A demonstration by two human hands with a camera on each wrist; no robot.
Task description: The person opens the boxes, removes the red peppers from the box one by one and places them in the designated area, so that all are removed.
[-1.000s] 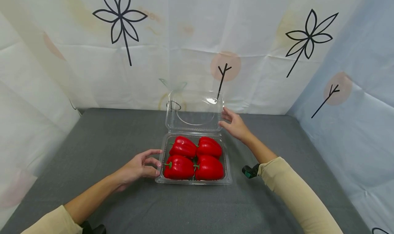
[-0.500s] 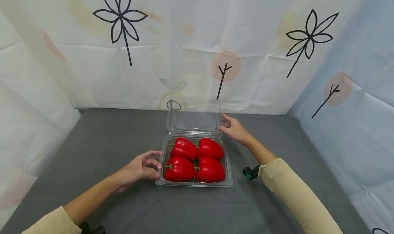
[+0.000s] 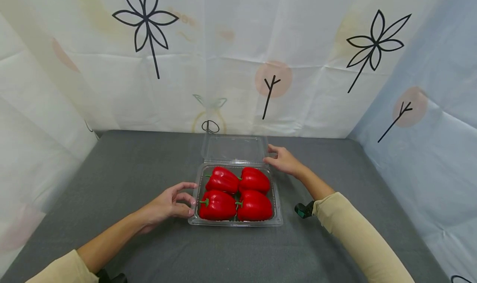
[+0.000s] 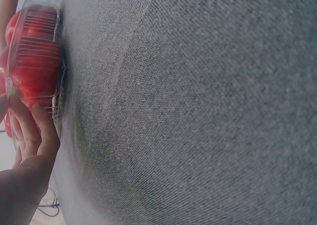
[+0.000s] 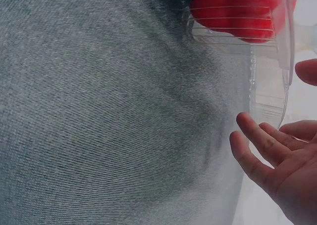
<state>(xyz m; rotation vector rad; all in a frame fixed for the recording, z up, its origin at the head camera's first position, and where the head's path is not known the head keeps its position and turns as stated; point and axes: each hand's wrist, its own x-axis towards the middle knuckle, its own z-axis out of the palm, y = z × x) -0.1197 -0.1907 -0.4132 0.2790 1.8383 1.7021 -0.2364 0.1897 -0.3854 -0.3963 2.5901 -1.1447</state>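
A clear plastic clamshell box (image 3: 235, 223) lies on the table with several red bell peppers (image 3: 218, 205) inside. Its hinged clear lid (image 3: 235, 148) is folded back behind the tray, low over the cloth. My left hand (image 3: 172, 202) rests its fingertips and thumb against the left side of the box, spread apart. In the left wrist view those fingers (image 4: 29, 136) lie along the ribbed wall. At the lid's right edge is my right hand (image 3: 285, 160), fingers loosely extended. The right wrist view has its thumb apart from the fingers (image 5: 262, 141), close to the lid edge.
A grey cloth (image 3: 149, 250) covers the table. White printed curtains (image 3: 316, 105) stand behind it and along both sides. A dark band with a camera (image 3: 304, 209) sits at the right wrist.
The lid has tilted back and down from nearly upright to low behind the tray. My right hand has come down with it, slightly nearer me. The left hand has hardly moved.
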